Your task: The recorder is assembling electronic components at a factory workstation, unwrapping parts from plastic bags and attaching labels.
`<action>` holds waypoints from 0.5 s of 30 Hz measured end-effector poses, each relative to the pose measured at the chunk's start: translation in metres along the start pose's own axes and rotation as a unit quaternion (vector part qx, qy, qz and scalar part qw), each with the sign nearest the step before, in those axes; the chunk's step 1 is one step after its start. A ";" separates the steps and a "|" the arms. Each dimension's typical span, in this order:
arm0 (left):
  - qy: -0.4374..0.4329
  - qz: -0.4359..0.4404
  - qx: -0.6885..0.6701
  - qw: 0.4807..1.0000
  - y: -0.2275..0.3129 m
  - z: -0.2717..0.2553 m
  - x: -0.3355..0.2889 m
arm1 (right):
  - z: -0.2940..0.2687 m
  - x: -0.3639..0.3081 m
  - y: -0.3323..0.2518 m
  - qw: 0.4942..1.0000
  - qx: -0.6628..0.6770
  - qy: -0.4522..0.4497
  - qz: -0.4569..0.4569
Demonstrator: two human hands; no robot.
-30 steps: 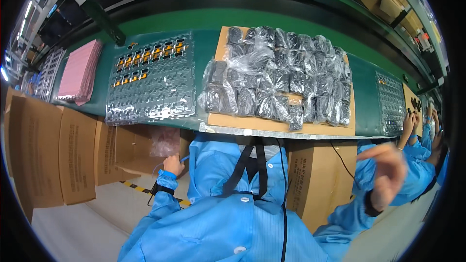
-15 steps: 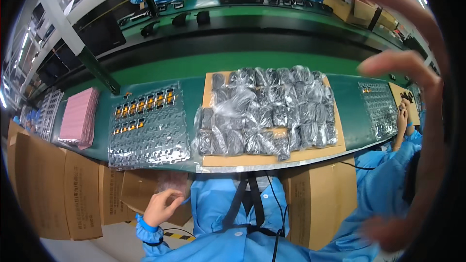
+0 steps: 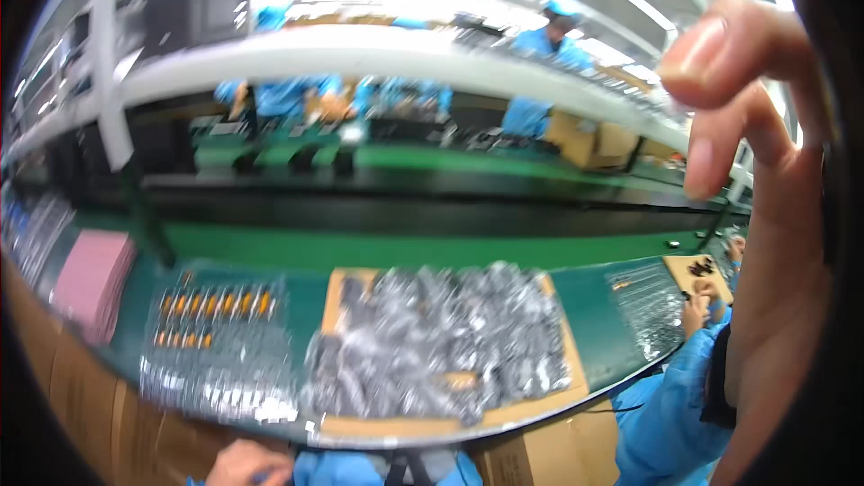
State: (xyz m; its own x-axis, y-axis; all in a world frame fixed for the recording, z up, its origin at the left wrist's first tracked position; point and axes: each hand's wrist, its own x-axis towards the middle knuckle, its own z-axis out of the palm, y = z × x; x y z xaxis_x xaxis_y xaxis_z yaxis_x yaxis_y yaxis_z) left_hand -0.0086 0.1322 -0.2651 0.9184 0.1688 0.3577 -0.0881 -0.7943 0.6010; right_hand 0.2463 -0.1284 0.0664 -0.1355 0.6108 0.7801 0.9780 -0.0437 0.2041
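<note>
My right hand (image 3: pixel 765 117) is raised very close to the camera on the right side. Its fingers are bent and apart, with nothing visible between them. At the lower left, below the table edge, my left hand (image 3: pixel 252 465) is blurred and cut off by the picture's border, so its grip cannot be made out. Nearest to it on the table lies a clear plastic tray (image 3: pixel 225 369) with rows of small orange-and-black parts (image 3: pixel 216 303). Right of that, many dark pieces in clear plastic wrapping (image 3: pixel 441 337) cover a cardboard sheet (image 3: pixel 576 373).
A pink stack of sheets (image 3: pixel 93 279) stands at the left. Cardboard boxes (image 3: pixel 549 450) sit below the table's front edge. At the right, a co-worker's hands (image 3: pixel 697 306) are beside another clear tray (image 3: pixel 643 310). A white rail (image 3: pixel 360 52) crosses above the far bench.
The view has tilted upward, so the table sits lower and more of the room shows. My right hand's fingers have bent more. My left hand now lies near the lower border.
</note>
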 end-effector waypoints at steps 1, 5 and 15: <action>-0.021 0.001 -0.024 0.999 0.005 -0.009 0.024 | 0.000 -0.002 0.006 1.000 -0.007 -0.006 0.030; 0.125 -0.069 0.038 0.989 0.022 -0.014 -0.011 | 0.080 0.001 0.013 0.986 0.159 -0.038 0.034; 0.129 -0.238 0.083 0.959 -0.061 -0.014 0.009 | 0.142 -0.088 0.000 0.929 0.304 0.025 0.210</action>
State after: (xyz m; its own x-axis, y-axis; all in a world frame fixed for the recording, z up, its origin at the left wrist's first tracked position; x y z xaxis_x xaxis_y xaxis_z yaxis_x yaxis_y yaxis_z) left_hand -0.0003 0.1906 -0.2882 0.7118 0.6569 0.2487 0.3992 -0.6697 0.6263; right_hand 0.2811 -0.0699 -0.0858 0.2857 0.6019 0.7457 0.8533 0.1944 -0.4838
